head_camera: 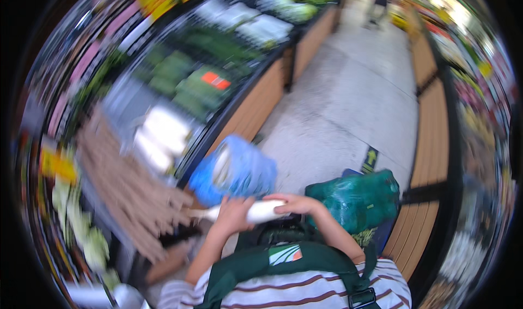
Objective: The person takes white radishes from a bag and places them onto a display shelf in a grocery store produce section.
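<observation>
A white radish (263,212) lies crosswise before my body, its thin root end pointing left. My left hand (236,215) grips it near the tapered end, and my right hand (296,205) is closed over the thicker end. Just beyond the hands stands a blue plastic bag (253,170), open at the top, with whitish things inside that look like more radishes. To the left, several white radishes (163,129) lie on the display shelf, blurred by motion.
Long brown roots or yams (130,186) jut over the shelf's edge at left. Wrapped green vegetables (200,92) lie farther up the display. A filled green mesh sack (355,198) stands at right. Wood-slatted stands (431,141) flank the aisle floor (347,92); a person (381,0) is far off.
</observation>
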{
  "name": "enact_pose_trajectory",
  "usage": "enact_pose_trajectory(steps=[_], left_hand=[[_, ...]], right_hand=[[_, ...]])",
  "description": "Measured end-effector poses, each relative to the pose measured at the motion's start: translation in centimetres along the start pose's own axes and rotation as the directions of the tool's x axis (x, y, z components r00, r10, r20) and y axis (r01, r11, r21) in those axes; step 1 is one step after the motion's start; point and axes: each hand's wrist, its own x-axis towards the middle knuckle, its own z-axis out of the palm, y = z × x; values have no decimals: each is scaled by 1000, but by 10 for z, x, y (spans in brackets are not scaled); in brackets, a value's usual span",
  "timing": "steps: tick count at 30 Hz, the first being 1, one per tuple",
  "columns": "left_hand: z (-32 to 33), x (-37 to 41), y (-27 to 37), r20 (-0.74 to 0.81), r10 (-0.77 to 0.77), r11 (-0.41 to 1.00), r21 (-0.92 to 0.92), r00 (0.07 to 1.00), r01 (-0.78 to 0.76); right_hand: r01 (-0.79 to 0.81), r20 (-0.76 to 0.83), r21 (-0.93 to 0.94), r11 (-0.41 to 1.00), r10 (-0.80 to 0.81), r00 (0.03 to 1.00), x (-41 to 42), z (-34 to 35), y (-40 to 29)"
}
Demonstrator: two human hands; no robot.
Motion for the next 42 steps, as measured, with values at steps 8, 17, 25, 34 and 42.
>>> enact_pose_trajectory(steps=[8, 17, 25, 34, 42], left_hand=[[-6, -45, -11, -414, -187, 982, -94, 891, 162], [-26, -121, -79, -694, -552, 833, -474, 462, 283], [-25, -192, -140, -659, -736, 656, -637, 154, 405], [-15, -227, -197, -484, -874, 438, -747, 44, 499], [-23, -205, -208, -420, -897, 427, -738, 140, 522]], right_hand=[[-180, -58, 51, 982, 183, 981, 37, 39, -54], [-4, -100, 300, 954, 36, 994, 127, 30, -78], [160, -104, 117, 980, -149, 983, 354, 43, -208], [352, -449, -350, 868, -485, 750, 660, 63, -252], [-25, -272, -916, 401, -575, 772, 687, 35, -228]])
